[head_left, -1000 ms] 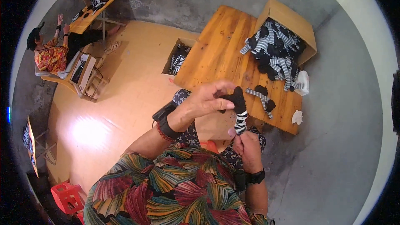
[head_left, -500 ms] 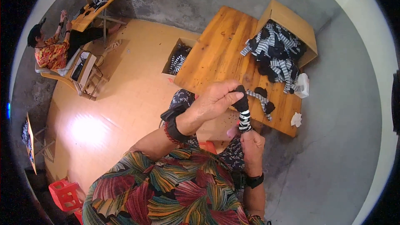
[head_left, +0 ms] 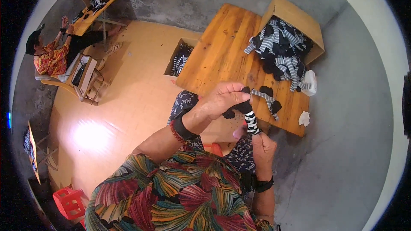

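Above my lap I hold a black and white striped sock (head_left: pixel 251 122) stretched between both hands. My left hand (head_left: pixel 220 100) is closed with thumb and fingers on its black upper end, and some black fabric sticks out below the palm. Lower and to the right, my right hand (head_left: pixel 264 149) is closed around the striped end. Just beyond the hands, a couple of loose grey-and-black striped socks (head_left: pixel 269 99) lie on the wooden table (head_left: pixel 209 55). Behind them a large heap of similar socks (head_left: pixel 282 47) spills from a cardboard box (head_left: pixel 295 15) tipped on its side.
A white packet (head_left: pixel 310 83) and a crumpled tissue (head_left: pixel 304 119) lie near the table's right edge. Left of the table, an open carton (head_left: pixel 173 66) on the floor holds more socks. At far left a person (head_left: pixel 51 57) sits by another table. A red stool (head_left: pixel 68 203) stands lower left.
Both hands keep hold of the sock. A black part of it now shows below my left palm, and my right hand has shifted slightly right and down. The whole view has shifted a little.
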The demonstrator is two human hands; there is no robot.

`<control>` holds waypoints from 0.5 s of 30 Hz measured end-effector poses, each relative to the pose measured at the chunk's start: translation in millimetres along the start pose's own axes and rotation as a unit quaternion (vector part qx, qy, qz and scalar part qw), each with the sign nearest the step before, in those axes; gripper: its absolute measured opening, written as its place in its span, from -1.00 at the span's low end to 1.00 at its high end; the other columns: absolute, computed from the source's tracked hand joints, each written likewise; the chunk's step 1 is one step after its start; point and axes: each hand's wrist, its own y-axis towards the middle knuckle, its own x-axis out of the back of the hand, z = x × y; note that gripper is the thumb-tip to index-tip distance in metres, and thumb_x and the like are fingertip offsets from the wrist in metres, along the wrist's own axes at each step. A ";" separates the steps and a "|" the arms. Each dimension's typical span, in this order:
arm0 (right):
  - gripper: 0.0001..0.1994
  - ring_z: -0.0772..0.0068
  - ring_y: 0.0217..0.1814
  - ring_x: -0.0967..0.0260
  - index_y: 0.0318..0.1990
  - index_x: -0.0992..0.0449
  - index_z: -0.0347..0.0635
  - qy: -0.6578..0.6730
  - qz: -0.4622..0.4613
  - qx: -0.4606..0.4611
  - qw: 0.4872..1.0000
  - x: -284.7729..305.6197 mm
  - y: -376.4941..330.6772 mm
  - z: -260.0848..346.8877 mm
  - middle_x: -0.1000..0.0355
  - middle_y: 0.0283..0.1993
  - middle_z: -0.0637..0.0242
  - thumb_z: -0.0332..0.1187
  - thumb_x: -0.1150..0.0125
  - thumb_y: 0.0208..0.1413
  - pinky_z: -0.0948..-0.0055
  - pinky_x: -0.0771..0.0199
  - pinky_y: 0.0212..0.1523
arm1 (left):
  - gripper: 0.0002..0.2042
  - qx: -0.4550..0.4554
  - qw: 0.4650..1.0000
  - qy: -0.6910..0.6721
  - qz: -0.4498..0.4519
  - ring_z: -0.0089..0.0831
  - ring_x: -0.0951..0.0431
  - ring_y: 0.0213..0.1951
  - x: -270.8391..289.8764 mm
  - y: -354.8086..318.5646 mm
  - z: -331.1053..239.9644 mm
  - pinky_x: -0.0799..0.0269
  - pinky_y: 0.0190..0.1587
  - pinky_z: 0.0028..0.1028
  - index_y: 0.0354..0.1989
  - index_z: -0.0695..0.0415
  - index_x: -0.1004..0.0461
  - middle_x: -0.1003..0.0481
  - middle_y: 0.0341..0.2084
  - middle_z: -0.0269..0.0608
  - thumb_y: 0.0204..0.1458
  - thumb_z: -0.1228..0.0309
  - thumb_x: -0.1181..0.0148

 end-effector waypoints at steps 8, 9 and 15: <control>-0.66 0.70 -0.68 0.03 -0.72 -0.20 -0.15 0.285 0.042 -0.177 0.941 -21.0 -4.5 -18.8 -0.10 -0.72 0.52 -0.29 0.03 0.07 0.62 0.06 -0.67 | -0.76 0.019 0.999 -0.036 0.030 -0.73 -0.33 -0.54 -21.4 -12.9 5.4 -0.21 -0.50 -0.72 -0.31 0.17 -0.46 -0.42 -0.52 -0.47 0.01 0.23 -0.07; -0.66 0.70 -0.68 0.03 -0.72 -0.20 -0.15 0.286 0.042 -0.177 0.941 -20.8 -3.9 -18.1 -0.10 -0.72 0.52 -0.29 0.03 0.07 0.62 0.06 -0.67 | -0.74 0.008 0.997 -0.066 0.029 -0.75 -0.30 -0.55 -22.0 -14.3 16.2 -0.18 -0.52 -0.74 -0.28 0.17 -0.45 -0.41 -0.53 -0.49 0.03 0.22 -0.05; -0.66 0.62 -0.83 0.10 -0.68 -0.25 -0.15 0.508 0.172 -0.289 0.793 -32.5 -4.1 -1.8 -0.06 -0.81 0.47 -0.24 0.06 0.10 0.58 0.07 -0.75 | -0.80 -0.022 0.998 0.020 0.056 -0.74 -0.36 -0.46 -12.9 -14.3 12.6 -0.28 -0.41 -0.70 -0.26 0.18 -0.40 -0.40 -0.51 -0.49 0.07 0.32 0.00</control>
